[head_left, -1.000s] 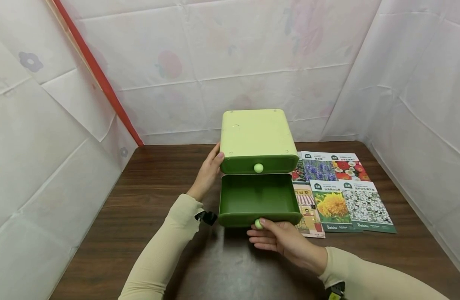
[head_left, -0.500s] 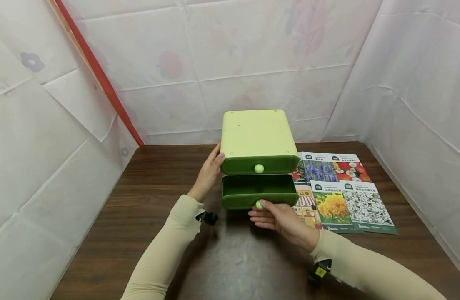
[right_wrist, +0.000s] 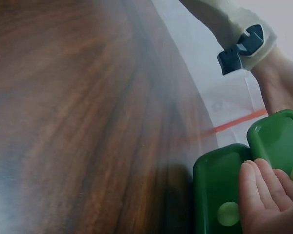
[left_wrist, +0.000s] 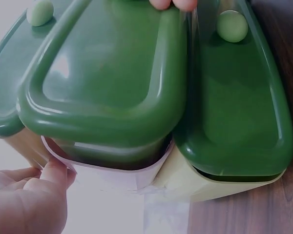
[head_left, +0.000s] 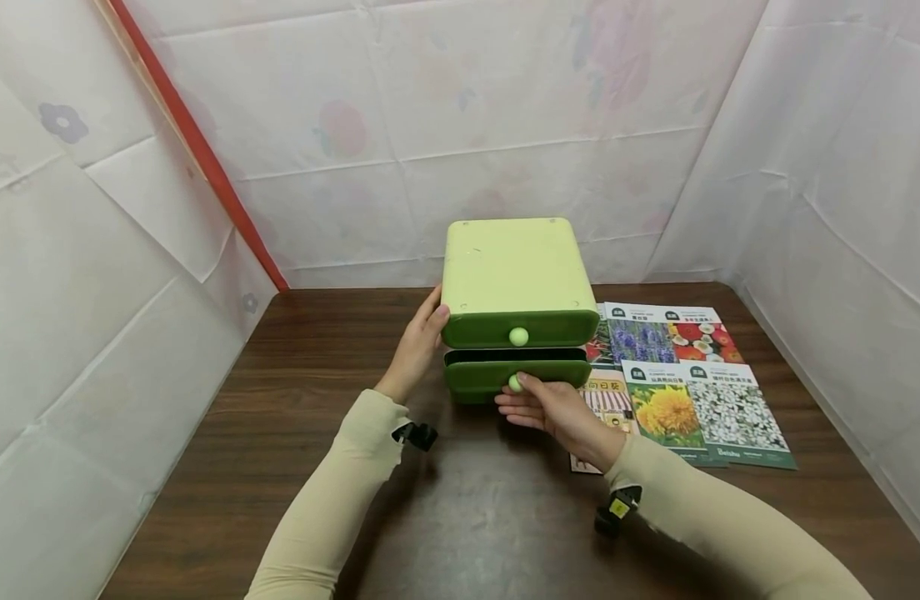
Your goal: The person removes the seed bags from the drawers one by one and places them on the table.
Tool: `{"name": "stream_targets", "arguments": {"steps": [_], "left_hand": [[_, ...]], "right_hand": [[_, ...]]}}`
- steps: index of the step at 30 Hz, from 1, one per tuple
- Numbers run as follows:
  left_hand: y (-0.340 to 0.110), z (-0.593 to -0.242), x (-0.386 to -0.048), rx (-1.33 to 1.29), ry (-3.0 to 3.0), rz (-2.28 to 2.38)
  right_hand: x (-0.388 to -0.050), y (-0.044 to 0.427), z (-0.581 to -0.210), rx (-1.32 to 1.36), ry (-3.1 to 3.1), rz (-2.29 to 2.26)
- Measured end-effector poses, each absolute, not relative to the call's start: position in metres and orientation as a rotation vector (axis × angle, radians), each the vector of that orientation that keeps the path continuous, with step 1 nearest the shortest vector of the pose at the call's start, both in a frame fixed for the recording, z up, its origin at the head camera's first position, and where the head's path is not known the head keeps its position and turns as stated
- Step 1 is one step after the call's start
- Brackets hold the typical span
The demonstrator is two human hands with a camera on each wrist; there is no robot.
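A pale yellow-green desktop drawer box (head_left: 514, 262) stands on the table with dark green drawers. Its top drawer (head_left: 475, 330) is in. The middle drawer (left_wrist: 107, 73) sticks out slightly, leaving a narrow dark gap above its front in the head view. The bottom drawer (left_wrist: 239, 92) shows in the left wrist view. My left hand (head_left: 417, 346) rests flat against the box's left side, fingers fairly straight. My right hand (head_left: 557, 412) has its thumb on the middle drawer's round light green knob (head_left: 515, 383), pinched against the forefinger; the other fingers extend below.
Several flower seed packets (head_left: 666, 412) lie to the right of the box, partly overlapping; one is partly behind my right hand. A brown wooden table (head_left: 317, 367) carries everything, with white patterned sheeting (head_left: 460, 125) hung behind and at both sides.
The middle drawer has slid inward from far out to nearly in, with my right hand moving along at its knob. My left hand has stayed at the box's side.
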State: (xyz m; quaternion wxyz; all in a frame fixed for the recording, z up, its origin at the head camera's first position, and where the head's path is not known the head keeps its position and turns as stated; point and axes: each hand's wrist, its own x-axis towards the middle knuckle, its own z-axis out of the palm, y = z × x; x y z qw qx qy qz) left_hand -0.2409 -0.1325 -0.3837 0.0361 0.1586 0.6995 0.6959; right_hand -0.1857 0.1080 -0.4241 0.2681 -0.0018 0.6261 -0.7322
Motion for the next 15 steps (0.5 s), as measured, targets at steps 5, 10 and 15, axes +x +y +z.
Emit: {"name": "stream_targets", "arguments": {"steps": [5,10,15], "left_hand": [[-0.133,-0.382,-0.241,0.470,2.140,2.130],[-0.133,-0.382,-0.242,0.460,2.143,2.126],[-0.132,-0.384,-0.241,0.472,2.131,2.148]], "right_hand": [[-0.194,0.105,-0.425,0.026,1.700,-1.985],[-0.201,0.102,-0.426,0.049,1.688,-2.020],[-0.202,0.100,-0.424,0.056,1.684,-2.039]]}}
